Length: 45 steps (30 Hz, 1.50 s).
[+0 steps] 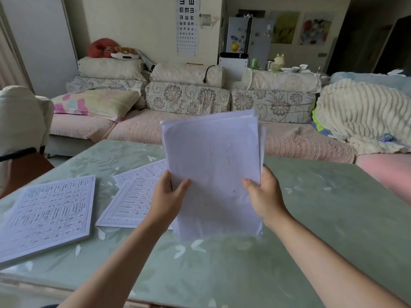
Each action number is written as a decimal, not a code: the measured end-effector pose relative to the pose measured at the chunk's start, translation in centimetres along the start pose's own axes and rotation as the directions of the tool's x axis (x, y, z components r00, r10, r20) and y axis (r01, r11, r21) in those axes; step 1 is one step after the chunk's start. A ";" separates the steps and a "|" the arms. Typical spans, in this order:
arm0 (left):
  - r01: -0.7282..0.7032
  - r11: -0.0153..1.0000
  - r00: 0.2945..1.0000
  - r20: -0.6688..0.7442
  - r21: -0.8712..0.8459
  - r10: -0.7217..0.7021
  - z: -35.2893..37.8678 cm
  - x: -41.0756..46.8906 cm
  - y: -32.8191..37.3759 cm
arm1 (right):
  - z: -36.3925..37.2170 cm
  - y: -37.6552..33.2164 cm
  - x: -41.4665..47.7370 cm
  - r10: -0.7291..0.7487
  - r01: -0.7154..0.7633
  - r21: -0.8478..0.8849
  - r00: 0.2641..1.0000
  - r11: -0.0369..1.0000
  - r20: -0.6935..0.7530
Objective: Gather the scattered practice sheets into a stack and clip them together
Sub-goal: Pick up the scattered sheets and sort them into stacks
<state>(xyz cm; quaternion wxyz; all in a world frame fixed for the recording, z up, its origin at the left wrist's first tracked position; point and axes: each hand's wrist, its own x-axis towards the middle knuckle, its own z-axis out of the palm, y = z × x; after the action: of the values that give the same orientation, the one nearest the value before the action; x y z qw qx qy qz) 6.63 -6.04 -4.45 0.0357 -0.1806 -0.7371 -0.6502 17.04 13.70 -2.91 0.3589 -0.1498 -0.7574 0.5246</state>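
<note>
Bare forearms extended forward, left hand [169, 196] and right hand [264, 193] level, each grip pinching sheets [213, 161]

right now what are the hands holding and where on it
A stack of sheets, upright: left hand grips its left edge, right hand its right edge, both low down.

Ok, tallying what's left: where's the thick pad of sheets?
Head view: the thick pad lies flat on the table, far left, left of the loose sheets.

Green table [311, 207]: sheet stack [49, 214] left, loose sheets [131, 203] centre.
</note>
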 end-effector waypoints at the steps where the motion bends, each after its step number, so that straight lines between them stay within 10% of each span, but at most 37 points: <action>1: -0.051 0.997 0.999 -0.013 -0.052 0.051 0.2 0.1 0.9 | -0.3 -0.5 0.3 -0.041 0.042 0.026 0.998 0.999 -0.036; 23: -0.245 0.910 0.962 -0.203 -0.333 0.184 2.3 3.0 6.9 | -0.8 1.0 1.3 0.104 -0.105 0.052 0.994 0.993 0.018; 33: -0.247 0.949 0.927 -0.332 -0.195 0.173 2.6 5.4 8.4 | -0.4 1.1 1.2 0.087 -0.087 0.121 0.996 0.989 0.011; 45: -0.157 0.982 0.987 -0.047 -0.101 0.153 3.1 1.1 2.9 | -1.7 1.4 0.9 0.080 -0.079 0.083 0.997 0.993 -0.012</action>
<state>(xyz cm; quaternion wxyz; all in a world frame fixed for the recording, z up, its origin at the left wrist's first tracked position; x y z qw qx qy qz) 7.05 -2.52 -1.80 0.0913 -0.2262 -0.6850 -0.6865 17.38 16.01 -3.54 0.3492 -0.1690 -0.7257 0.5681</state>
